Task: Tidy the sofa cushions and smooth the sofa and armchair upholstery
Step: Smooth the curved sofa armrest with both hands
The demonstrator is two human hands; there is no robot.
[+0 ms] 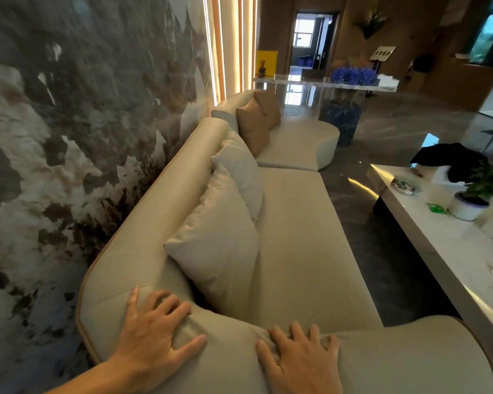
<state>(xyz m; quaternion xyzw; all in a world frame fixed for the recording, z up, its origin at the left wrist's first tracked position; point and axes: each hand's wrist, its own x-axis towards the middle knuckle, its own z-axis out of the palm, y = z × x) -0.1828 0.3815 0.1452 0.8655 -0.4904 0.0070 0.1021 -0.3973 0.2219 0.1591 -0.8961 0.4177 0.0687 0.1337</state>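
Sofa: a long cream sofa (pixel 302 223) is seen lengthwise along a marbled wall (pixel 69 123); its rounded armrest (pixel 239 351) lies directly under the fingers, and the seat stretches away beyond the fingertips.
Upholstery: the cover is smooth and matte over the seat; small creases are gathered around the fingers of both hands on the armrest.
Cream cushions: two pale cushions (pixel 219 245) are leaned against the backrest just beyond the left fingers, the nearer one tilted and overlapping the farther one (pixel 239 172).
Tan cushions: two tan cushions (pixel 254 126) are stood upright on the curved far section, well apart from the fingers.
Left hand: the left hand (pixel 151 334) is laid palm down on the inner corner of the armrest, where it meets the backrest; the forearm enters from the lower left.
Left fingers: the fingers (pixel 165 305) are spread and pressed flat into the fabric; nothing is gripped.
Right hand: the right hand (pixel 302 359) is laid palm down on the armrest top, just beside the left hand but not touching it.
Right fingers: the fingers (pixel 296 334) are spread, slightly bent at the tips, and pressed onto the cover; nothing is held.
Table: a white low table (pixel 438 251) is set to the right of the right fingers, across a strip of glossy floor; a potted plant (pixel 475 194) and a black cloth (pixel 453 160) are carried on it.
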